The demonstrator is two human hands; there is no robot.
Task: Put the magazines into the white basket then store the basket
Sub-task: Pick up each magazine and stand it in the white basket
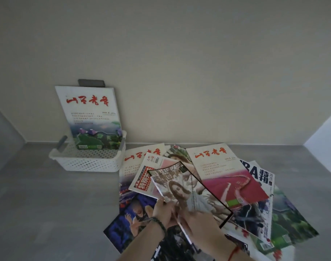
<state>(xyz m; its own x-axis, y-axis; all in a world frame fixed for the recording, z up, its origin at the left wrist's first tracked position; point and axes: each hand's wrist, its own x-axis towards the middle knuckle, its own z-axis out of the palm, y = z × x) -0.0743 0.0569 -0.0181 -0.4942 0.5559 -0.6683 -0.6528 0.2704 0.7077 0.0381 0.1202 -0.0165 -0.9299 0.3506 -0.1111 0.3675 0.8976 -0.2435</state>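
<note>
Head view: both hands' grip (181, 213) closed on one magazine (187, 187).

A: State clearance around the white basket (89, 162).

B: Left of and in front of the basket, the grey bench (47, 204) lies bare; a hand can pass there. Behind the basket stands the wall (179, 72), close to its rear rim.

A: Obstructions?

B: An upright magazine (89, 117) fills the rear of the basket and leans on the wall; the front of the basket stays open from above. Right of the basket, the spread magazines (217, 185) begin just beside its side wall and cover the bench.
</note>
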